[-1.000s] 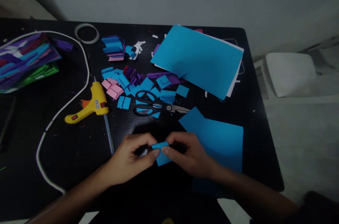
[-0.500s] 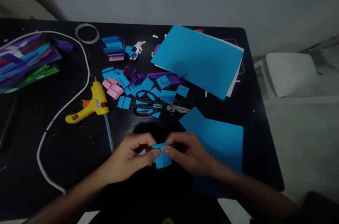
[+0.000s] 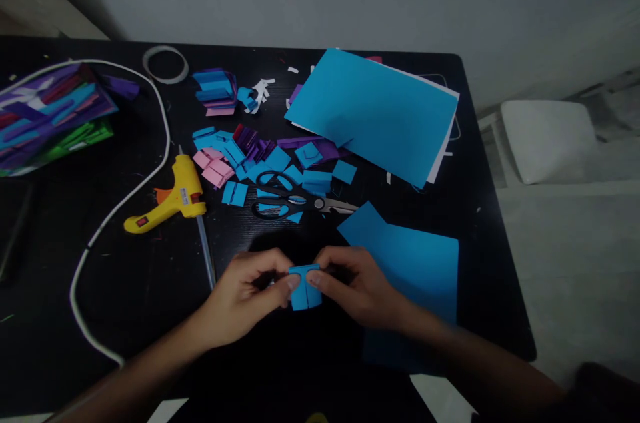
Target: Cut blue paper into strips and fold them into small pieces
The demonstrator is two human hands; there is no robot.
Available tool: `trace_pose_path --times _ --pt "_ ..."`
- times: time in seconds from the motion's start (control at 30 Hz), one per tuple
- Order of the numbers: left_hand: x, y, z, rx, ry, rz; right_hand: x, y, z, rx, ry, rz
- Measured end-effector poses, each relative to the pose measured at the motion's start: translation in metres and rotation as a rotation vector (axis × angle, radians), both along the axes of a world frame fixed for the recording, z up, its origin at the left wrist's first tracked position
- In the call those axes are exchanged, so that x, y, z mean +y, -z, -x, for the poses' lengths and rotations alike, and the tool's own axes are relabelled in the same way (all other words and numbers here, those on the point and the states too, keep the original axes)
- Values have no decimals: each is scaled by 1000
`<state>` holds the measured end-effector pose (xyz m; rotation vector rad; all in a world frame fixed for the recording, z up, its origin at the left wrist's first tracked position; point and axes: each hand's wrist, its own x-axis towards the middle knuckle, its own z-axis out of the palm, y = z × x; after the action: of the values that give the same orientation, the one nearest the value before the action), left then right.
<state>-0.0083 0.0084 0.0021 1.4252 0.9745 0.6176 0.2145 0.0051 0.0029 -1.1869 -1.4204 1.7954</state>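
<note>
Between both hands is a small folded piece of blue paper (image 3: 307,296), with a crease or slit down its middle and a folded strip along its top edge. My left hand (image 3: 255,289) pinches its left side, thumb in front. My right hand (image 3: 353,283) grips the right side the same way; the fingers behind the paper are hidden. Just beyond the hands lie black-handled scissors (image 3: 313,201) on top of several blue folded pieces (image 3: 317,181). A large blue sheet (image 3: 420,269) with a cut corner extends beside and under my right forearm.
On the black table (image 3: 240,369) a yellow glue gun (image 3: 183,198) lies left, near a curving white cable (image 3: 167,119). Pink folded pieces (image 3: 215,167), a tape roll (image 3: 165,65), stacked blue sheets (image 3: 375,113) and a bag of coloured paper strips (image 3: 50,116) are farther back.
The blue paper piece has risen slightly and tipped, so its top fold now looks more level. Both hands keep their pinch on it. Everything else on the table stays put.
</note>
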Motion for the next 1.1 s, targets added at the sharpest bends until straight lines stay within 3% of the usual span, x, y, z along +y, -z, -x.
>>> trace_pose_path --times 0.43,0.6,0.7,0.87,1.1 --pt "4 -3 -2 -48 -79 81 -8 6 3 41 126 -95" --pt "0 0 0 -124 -188 25 -8 8 2 36 156 -109" --pt "-1 2 0 -138 -181 -32 -8 8 2 67 189 -85" --pt "-1 0 -1 -88 -137 -90 -6 5 2 113 170 -67" --pt "-3 3 0 -111 -151 -21 -3 5 -2 204 116 -22"
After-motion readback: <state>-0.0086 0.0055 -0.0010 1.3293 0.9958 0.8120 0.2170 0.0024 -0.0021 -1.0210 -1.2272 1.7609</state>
